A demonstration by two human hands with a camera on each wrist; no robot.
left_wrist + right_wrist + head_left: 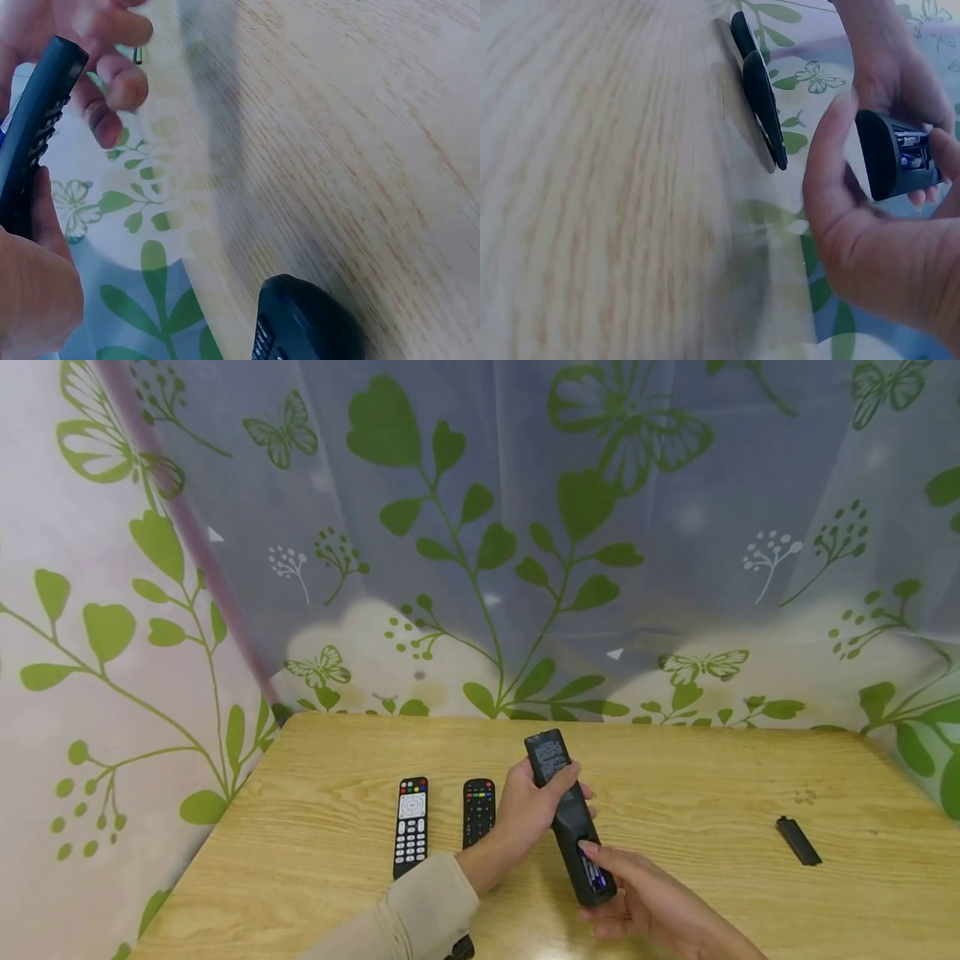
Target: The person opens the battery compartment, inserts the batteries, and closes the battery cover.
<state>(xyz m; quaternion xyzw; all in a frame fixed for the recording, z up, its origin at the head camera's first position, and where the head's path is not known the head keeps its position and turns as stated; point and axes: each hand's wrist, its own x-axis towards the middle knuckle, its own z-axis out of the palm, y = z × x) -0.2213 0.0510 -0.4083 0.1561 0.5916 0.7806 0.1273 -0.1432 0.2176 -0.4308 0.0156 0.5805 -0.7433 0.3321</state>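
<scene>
A black remote control [572, 815] is held back side up above the table, its battery compartment uncovered. Blue batteries [594, 872] show inside, also in the right wrist view. My left hand [527, 806] grips the remote's upper half, thumb across the labelled back. At the lower end my right hand [647, 893] touches the compartment with its thumb. Its other fingers [124, 86] stand loosely bent, apart from the remote in the left wrist view. A small black battery cover [798, 841] lies on the table at the right.
Two more remotes lie left of my hands: one with white keys [411, 828] and a black one [478, 810], partly behind my left arm. A dark object's end [462, 948] pokes out under the sleeve. Leaf-patterned curtain [450, 568] hangs behind the wooden table [697, 793] and at its left.
</scene>
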